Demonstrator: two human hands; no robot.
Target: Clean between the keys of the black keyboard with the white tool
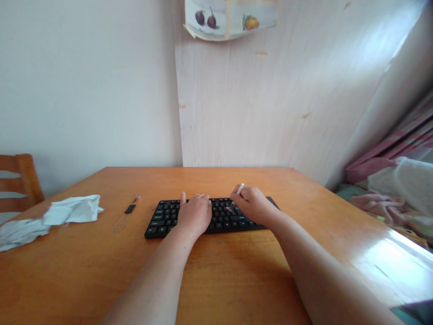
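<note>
A black keyboard (219, 221) lies on the wooden table, turned so its long side runs across in front of me. On its left half rests my left hand (195, 212), palm down, fingers stretched over the keys and thumb apart. Fingers of my right hand (252, 203) are closed around a small white-handled brush (240, 188). The handle sticks up above the fist, and the pale tip (231, 208) meets the keys right of the keyboard's middle. My right hand and wrist cover part of the keyboard's right end.
Left of the keyboard lies a small black tool with wire loops (130, 209), perhaps a keycap puller. Crumpled white cloths (72, 210) are farther left. A wooden chair (29, 180) stands beyond the table's left edge; a wall rises behind. Fabric (382, 203) is heaped at right.
</note>
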